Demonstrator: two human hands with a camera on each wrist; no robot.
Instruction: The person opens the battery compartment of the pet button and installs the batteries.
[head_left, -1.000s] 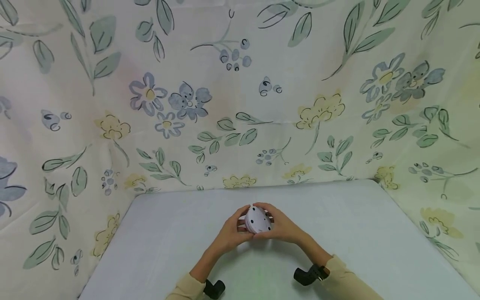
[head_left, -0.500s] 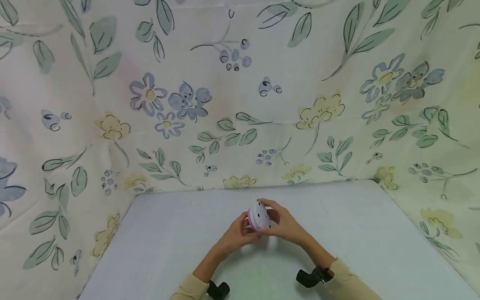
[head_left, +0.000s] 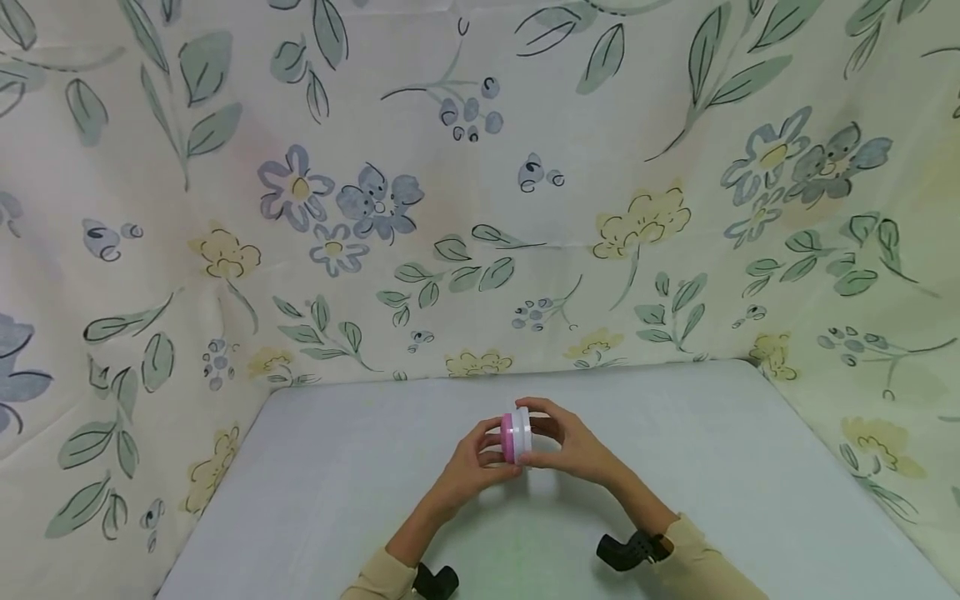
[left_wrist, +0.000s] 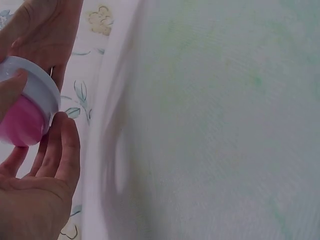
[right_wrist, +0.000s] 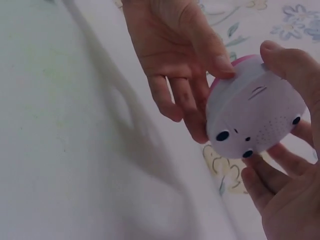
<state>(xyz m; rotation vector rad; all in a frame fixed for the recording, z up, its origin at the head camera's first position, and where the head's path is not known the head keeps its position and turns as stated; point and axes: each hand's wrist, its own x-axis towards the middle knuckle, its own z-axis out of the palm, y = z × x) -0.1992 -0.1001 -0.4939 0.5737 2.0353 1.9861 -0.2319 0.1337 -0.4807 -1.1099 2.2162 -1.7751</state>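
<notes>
Both hands hold a small round pink-and-white plastic device [head_left: 516, 437] edge-on above the pale surface [head_left: 337, 500].
The left hand [head_left: 471, 465] and right hand [head_left: 572, 445] pinch its rims; only the right wrist view shows its white face with dark dots, which the head view hides.
</notes>
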